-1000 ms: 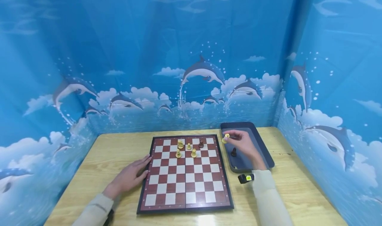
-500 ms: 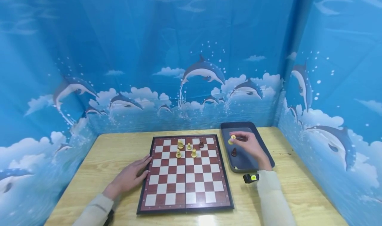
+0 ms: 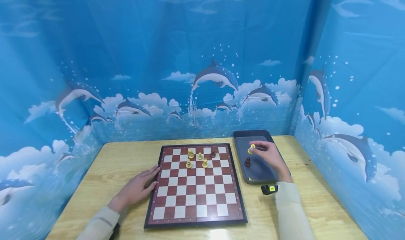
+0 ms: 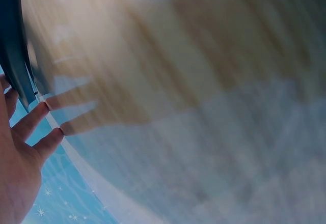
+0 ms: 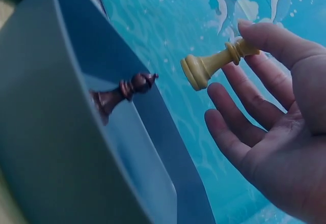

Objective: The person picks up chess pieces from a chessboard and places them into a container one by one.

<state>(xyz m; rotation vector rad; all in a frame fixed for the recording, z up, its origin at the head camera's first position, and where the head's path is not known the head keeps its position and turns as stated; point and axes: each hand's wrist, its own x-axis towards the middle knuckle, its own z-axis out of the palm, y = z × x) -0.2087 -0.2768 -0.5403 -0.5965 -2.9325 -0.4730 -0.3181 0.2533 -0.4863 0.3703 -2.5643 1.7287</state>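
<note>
Between thumb and fingers, my right hand (image 3: 271,155) pinches a yellow chess piece (image 5: 211,67) by its top, base downward. It is held above the dark tray (image 3: 238,133); the fingers hide the piece's head. A dark brown bishop (image 5: 133,85) stands upright in that tray, near the held piece. My left hand (image 3: 135,189) lies at the left edge of the chessboard (image 3: 196,190), fingers extended and touching its frame. At the board's far end stand several yellow pieces, among them a knight (image 3: 191,154), and one dark brown piece (image 3: 213,153).
A wooden table (image 3: 126,155) carries the board, with the tray just right of it. A small pale item (image 3: 250,178) shows at the tray's near end. Dolphin-print cloth walls (image 3: 152,57) enclose the table's back and sides.
My right hand has moved rightward, carrying the yellow chess piece from the tray's left rim to over its middle. The left hand and the pieces on the board have stayed put.
</note>
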